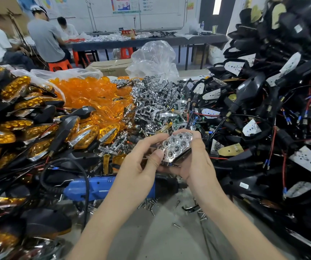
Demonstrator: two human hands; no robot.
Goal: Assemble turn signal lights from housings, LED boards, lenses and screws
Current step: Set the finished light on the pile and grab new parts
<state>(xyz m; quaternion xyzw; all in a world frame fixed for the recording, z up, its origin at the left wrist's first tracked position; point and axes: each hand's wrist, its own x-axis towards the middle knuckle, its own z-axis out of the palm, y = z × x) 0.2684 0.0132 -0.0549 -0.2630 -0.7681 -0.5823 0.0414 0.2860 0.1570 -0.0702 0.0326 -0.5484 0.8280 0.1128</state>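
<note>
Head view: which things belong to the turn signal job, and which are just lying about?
Job: chrome reflector held by left hand and right hand; orange lenses; wired housings; blue screwdriver; loose screws.
Lying about: plastic bag; cardboard box; orange stool; far table.

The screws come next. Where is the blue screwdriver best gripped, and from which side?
On the screwdriver, probably the blue barrel, from above: it lies flat, black nose right, cable left, and the barrel is thick and straight. The right hand would first release the reflector.
</note>
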